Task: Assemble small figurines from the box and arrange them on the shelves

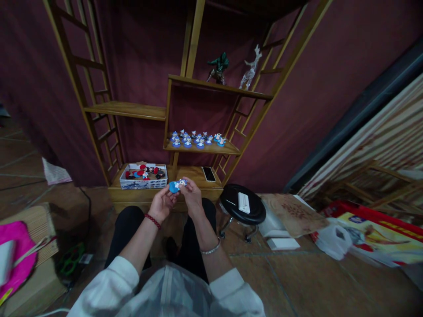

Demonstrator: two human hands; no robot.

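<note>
I take the figurine as the clock centre, with 12 o'clock at the top of the head view. The figurine [176, 186] is held up in front of the knees, tilted, its round blue base toward 9 o'clock and its head toward 2 o'clock. My left grip, the left hand [162, 204], is clamped on the base end with the fingertips. My right grip, the right hand [192, 197], is clamped on the head end, thumb on the near side.

At 9 to 10 o'clock, an open box [142, 183] stands on the bottom shelf [185, 173] and contains jumbled red, black and blue figures [148, 171]. At 2 o'clock, a phone [208, 174] lies on the same shelf. At 1 o'clock, the middle shelf [211, 149] carries small figurines [200, 141] standing in rows. Farther out at 1 o'clock, the upper shelf [198, 82] carries a dark green statuette [219, 67] and a clear one. Between 3 and 4 o'clock, a black stool [231, 199] supports a white object [243, 203].
</note>
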